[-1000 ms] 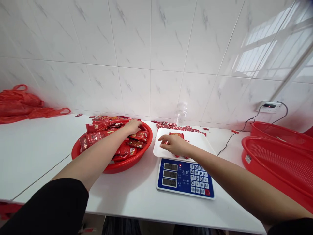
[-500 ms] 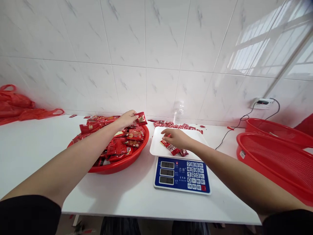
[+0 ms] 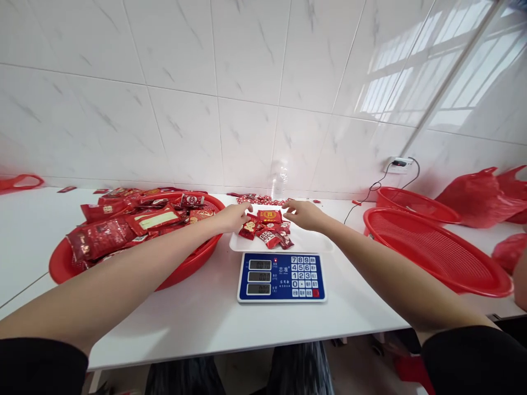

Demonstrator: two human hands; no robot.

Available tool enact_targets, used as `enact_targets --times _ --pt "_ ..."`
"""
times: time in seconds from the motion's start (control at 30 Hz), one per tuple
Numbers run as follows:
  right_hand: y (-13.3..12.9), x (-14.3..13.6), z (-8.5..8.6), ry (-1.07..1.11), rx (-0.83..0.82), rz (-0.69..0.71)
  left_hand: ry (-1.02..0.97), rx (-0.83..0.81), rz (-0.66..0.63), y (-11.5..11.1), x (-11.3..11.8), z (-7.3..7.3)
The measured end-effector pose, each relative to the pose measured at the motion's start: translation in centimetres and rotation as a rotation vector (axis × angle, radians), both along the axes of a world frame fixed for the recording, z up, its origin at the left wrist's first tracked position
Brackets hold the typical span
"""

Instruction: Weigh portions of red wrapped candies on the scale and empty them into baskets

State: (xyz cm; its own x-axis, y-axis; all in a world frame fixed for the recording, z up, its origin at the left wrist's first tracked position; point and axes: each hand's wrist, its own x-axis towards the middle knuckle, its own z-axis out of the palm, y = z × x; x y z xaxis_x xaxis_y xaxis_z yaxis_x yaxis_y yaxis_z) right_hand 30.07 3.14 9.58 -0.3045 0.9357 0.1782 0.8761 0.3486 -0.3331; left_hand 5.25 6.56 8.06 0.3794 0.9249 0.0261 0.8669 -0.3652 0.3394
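My left hand [image 3: 235, 218] is over the left side of the white tray [image 3: 315, 241] of a digital scale [image 3: 282, 277], fingers apart. Just by its fingertips lies a red packet with a gold print [image 3: 248, 227]. On the tray's other side hovers my right hand [image 3: 303, 214], open, its fingers pointing left toward a red and gold packet [image 3: 269, 216]. In front of these, small red packets with white lettering [image 3: 268, 237] lie in a loose pile. To the left, a red plastic basket [image 3: 61, 269] is heaped with red packets [image 3: 101, 237], partly covered by my left forearm.
A row of small red-and-white packets [image 3: 257, 200] lies along the wall behind the tray, near a clear plastic bottle [image 3: 280, 180]. Two red baskets [image 3: 436, 249] stand on the right, with red plastic bags [image 3: 480, 195] beyond. A black cable [image 3: 362, 202] runs up to a wall socket [image 3: 397, 164].
My left hand has moved right from the basket to the tray, and the packet it held is let go there. More packets now lie on the tray. The view has turned right.
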Motion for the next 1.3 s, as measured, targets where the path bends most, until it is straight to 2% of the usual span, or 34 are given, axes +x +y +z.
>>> enact_targets --times 0.1,0.23,0.3,0.43,0.57,0.7,0.83,0.97,1.07,1.17,1.23,1.3 --pt "-0.2 1.2 -0.9 -0.048 -0.039 0.001 0.152 0.116 0.011 0.3 0.6 -0.7" --pt "-0.5 2.1 -1.9 -0.095 -0.094 0.019 0.116 0.180 -0.029 -0.3 0.7 -0.4" --pt "-0.6 2.3 -2.3 -0.113 -0.114 0.031 0.041 0.202 -0.062 -1.7 0.5 0.2" --pt "-0.8 2.4 -2.9 -0.137 -0.131 0.060 -0.077 0.267 -0.075 -5.9 -0.1 1.0" --pt "-1.0 2.1 -3.0 -0.154 -0.136 0.079 0.110 0.355 -0.164 -8.5 -0.8 0.1" --pt "-1.2 1.6 -3.1 -0.183 -0.131 0.096 0.299 0.384 -0.238 -8.2 -0.8 -1.6" --pt "-1.4 1.3 -3.3 -0.217 -0.112 0.110 0.285 0.431 -0.251 -7.3 0.0 -2.4" --pt "-1.4 1.3 -3.4 -0.238 -0.084 0.099 0.174 0.490 -0.276 -7.3 0.4 -2.4" --pt "-1.3 1.7 -3.3 -0.254 -0.054 0.072 -0.075 0.664 -0.212 -8.0 -0.3 -2.7" --pt "-1.1 1.9 -3.4 -0.278 -0.025 0.064 -0.345 0.927 -0.155 -9.0 -1.4 -4.1" --pt "-0.7 1.9 -3.6 -0.290 -0.013 0.088 -0.448 1.071 -0.191 -9.6 -1.9 -5.6" --pt "-0.4 1.7 -3.7 -0.297 -0.005 0.132 -0.489 1.125 -0.265 -10.0 -2.2 -7.0"
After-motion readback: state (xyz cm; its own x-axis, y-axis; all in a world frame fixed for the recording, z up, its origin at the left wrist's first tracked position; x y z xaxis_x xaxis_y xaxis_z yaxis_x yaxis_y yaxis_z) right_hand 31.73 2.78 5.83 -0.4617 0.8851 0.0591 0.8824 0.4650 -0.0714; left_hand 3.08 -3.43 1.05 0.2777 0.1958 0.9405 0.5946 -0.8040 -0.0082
